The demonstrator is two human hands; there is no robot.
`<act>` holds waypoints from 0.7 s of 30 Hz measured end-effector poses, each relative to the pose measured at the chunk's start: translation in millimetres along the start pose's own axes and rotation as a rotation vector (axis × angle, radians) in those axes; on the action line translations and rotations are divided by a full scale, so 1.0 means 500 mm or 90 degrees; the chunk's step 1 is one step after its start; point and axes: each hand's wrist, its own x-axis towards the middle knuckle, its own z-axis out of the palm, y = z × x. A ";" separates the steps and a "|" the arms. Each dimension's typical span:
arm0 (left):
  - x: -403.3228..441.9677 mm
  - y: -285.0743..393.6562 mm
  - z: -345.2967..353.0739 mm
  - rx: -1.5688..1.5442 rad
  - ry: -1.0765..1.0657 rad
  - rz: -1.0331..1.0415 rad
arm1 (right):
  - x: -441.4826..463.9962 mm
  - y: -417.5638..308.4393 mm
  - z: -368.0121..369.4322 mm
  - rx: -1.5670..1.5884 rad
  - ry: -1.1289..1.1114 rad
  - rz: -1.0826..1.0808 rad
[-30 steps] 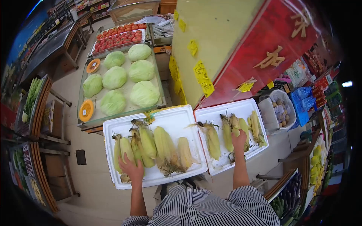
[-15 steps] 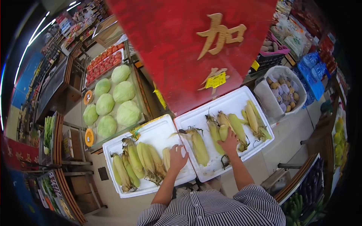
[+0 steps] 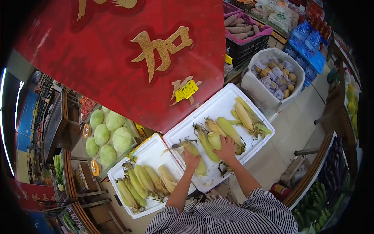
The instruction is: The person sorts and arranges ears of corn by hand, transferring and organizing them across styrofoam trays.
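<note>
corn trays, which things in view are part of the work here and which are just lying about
Likely part of the work:
- left hand, at an ear of corn
- right hand, at another ear
- right white tray
- left white tray and its corn

Just around:
- cabbages
- boxed potatoes
- red sign
- bottles

The trays (image 3: 224,99) look like matt white foam, and the corn husks (image 3: 230,130) fibrous and dry at the ends. The red panel (image 3: 117,70) is smooth and glossy, its gold characters (image 3: 147,43) grainy. The yellow tag (image 3: 186,91) seems paper, the striped shirt (image 3: 222,216) soft cloth, the crate (image 3: 247,49) black plastic, the slats (image 3: 311,171) wood, the floor tiles (image 3: 300,121) smooth.
</note>
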 end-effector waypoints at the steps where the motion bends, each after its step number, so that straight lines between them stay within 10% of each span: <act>1: 0.000 -0.004 0.004 -0.041 0.029 -0.010 | 0.003 0.001 -0.006 -0.002 -0.008 0.007; 13: -0.022 0.016 -0.039 -0.114 -0.250 -0.203 | 0.031 -0.007 -0.011 -0.022 -0.242 0.087; 21: -0.052 -0.063 0.050 -0.348 -0.175 -0.105 | 0.054 0.018 0.012 -0.001 -0.298 0.081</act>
